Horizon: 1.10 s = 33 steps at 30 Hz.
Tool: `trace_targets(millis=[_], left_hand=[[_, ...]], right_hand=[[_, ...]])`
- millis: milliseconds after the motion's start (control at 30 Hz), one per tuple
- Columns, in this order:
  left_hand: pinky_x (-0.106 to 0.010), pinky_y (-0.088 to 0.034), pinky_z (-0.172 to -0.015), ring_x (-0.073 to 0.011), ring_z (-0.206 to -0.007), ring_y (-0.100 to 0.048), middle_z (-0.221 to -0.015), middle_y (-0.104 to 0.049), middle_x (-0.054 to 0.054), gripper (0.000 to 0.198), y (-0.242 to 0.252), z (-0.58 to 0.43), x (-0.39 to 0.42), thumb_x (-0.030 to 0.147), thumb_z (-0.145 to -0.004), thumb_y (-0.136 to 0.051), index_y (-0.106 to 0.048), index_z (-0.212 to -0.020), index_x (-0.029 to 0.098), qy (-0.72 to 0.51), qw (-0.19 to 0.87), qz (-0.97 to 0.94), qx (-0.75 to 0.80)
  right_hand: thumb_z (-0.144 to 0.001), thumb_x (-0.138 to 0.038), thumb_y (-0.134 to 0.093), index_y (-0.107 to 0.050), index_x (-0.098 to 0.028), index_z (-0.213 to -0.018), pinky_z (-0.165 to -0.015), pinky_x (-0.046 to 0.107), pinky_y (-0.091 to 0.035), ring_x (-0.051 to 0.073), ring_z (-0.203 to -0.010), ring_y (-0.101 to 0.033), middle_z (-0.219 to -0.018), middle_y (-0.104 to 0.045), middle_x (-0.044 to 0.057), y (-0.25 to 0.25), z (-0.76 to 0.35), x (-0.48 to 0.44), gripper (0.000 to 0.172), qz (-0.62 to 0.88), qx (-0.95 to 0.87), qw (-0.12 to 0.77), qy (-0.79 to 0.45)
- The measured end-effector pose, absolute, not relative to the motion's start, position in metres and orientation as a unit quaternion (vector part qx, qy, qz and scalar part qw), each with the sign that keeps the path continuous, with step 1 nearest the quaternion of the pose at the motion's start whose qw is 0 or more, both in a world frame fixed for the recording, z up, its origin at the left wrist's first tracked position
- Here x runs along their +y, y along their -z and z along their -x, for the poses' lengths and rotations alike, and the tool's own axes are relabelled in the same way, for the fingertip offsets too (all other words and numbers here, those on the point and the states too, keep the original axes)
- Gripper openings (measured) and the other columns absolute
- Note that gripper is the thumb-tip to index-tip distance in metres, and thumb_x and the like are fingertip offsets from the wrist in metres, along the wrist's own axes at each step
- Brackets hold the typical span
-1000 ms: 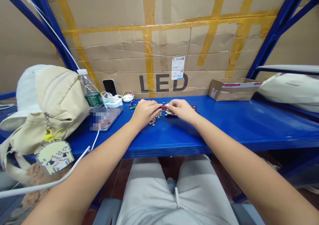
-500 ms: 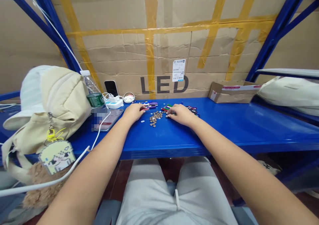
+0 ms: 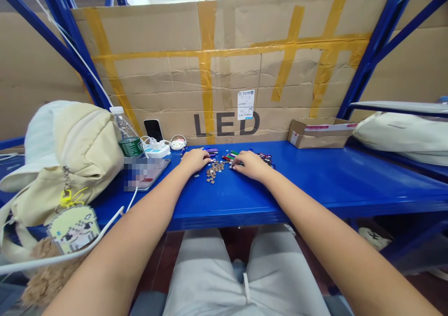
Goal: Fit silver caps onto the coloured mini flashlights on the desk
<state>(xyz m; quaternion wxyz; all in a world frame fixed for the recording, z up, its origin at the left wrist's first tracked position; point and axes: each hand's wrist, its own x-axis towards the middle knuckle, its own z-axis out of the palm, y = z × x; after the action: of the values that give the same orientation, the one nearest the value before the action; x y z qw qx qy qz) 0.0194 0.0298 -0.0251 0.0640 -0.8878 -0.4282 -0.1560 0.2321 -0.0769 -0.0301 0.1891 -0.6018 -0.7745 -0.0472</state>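
Observation:
Small brown coins (image 3: 212, 172) lie in a loose pile on the blue table, with a few silvery ones around them. At the left of the pile is my left hand (image 3: 196, 161), fingers pinched together by a small pale piece too tiny to name. My right hand (image 3: 250, 164) rests at the pile's right side, its fingers curled in and a small silvery bit showing at the tips. Behind my left hand lie several blue and purple pens (image 3: 212, 151). Red and green pens (image 3: 229, 156) show just beyond my right fingers, partly hidden by them.
On the left stand a cream backpack (image 3: 84, 143), a water bottle (image 3: 130, 143), a phone (image 3: 154, 173) lying flat and a white power strip (image 3: 157, 151). An open cardboard box (image 3: 320, 136) sits at the back right. A cardboard wall (image 3: 168, 87) closes off the rear.
My left hand has moved right, closer to the coins, and its fingertips now meet a small pale piece. My right hand stays by the pile. The camera view has shifted slightly.

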Motion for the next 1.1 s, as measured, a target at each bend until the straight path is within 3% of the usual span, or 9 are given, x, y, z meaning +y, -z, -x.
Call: trace_targets(millis=[167, 400, 500, 633, 867, 1100], left_hand=[[-0.031, -0.047, -0.081, -0.0242, -0.091, -0.063, -0.094, -0.071, -0.008, 0.017, 0.016, -0.038, 0.052, 0.021, -0.073, -0.061, -0.073, -0.085, 0.024, 0.133, 0.066, 0.884, -0.443], [-0.030, -0.048, -0.077, -0.0228, -0.078, -0.065, -0.078, -0.070, -0.006, 0.011, 0.010, -0.044, 0.069, 0.016, -0.063, -0.067, -0.071, -0.071, 0.021, 0.084, 0.047, 0.884, -0.458], [-0.031, -0.048, -0.077, -0.0237, -0.082, -0.065, -0.083, -0.071, -0.007, 0.009, 0.001, -0.041, 0.064, 0.020, -0.067, -0.065, -0.070, -0.074, 0.020, 0.092, 0.052, 0.884, -0.454], [-0.033, -0.047, -0.080, -0.0247, -0.094, -0.063, -0.102, -0.069, -0.009, 0.021, -0.008, -0.030, 0.047, 0.027, -0.079, -0.055, -0.066, -0.095, 0.019, 0.159, 0.053, 0.886, -0.432], [-0.032, -0.051, -0.075, -0.0190, -0.080, -0.064, -0.089, -0.068, -0.006, 0.026, 0.009, 0.005, 0.003, 0.031, -0.077, -0.058, -0.057, -0.099, 0.017, 0.295, -0.114, 0.887, -0.336], [-0.031, -0.052, -0.074, -0.0171, -0.076, -0.064, -0.085, -0.067, -0.005, 0.025, 0.016, 0.010, -0.007, 0.030, -0.076, -0.060, -0.057, -0.096, 0.015, 0.316, -0.150, 0.875, -0.334]], right_hand=[[-0.082, -0.026, -0.060, -0.072, -0.023, -0.088, -0.084, 0.031, -0.041, 0.022, -0.094, -0.058, -0.102, -0.065, 0.007, 0.032, -0.237, -0.074, 0.013, 0.614, -0.764, 0.187, 0.062], [-0.084, -0.025, -0.057, -0.070, -0.022, -0.090, -0.083, 0.031, -0.041, 0.022, -0.096, -0.058, -0.101, -0.065, 0.007, 0.032, -0.240, -0.073, 0.015, 0.619, -0.757, 0.196, 0.065], [-0.084, -0.025, -0.056, -0.070, -0.021, -0.091, -0.086, 0.032, -0.041, 0.022, -0.097, -0.057, -0.101, -0.065, 0.008, 0.031, -0.240, -0.074, 0.015, 0.621, -0.752, 0.211, 0.067], [-0.085, -0.026, -0.056, -0.069, -0.021, -0.093, -0.090, 0.033, -0.040, 0.021, -0.098, -0.056, -0.103, -0.064, 0.007, 0.029, -0.237, -0.080, 0.016, 0.603, -0.762, 0.226, 0.068], [-0.081, -0.030, -0.060, -0.072, -0.025, -0.092, -0.080, 0.033, -0.043, 0.024, -0.098, -0.057, -0.105, -0.065, 0.009, 0.013, -0.205, -0.085, 0.017, 0.589, -0.786, 0.169, 0.079], [-0.073, -0.030, -0.065, -0.074, -0.026, -0.080, -0.067, 0.029, -0.043, 0.023, -0.084, -0.063, -0.091, -0.071, 0.006, 0.006, -0.186, -0.064, 0.012, 0.651, -0.753, 0.092, 0.025]])
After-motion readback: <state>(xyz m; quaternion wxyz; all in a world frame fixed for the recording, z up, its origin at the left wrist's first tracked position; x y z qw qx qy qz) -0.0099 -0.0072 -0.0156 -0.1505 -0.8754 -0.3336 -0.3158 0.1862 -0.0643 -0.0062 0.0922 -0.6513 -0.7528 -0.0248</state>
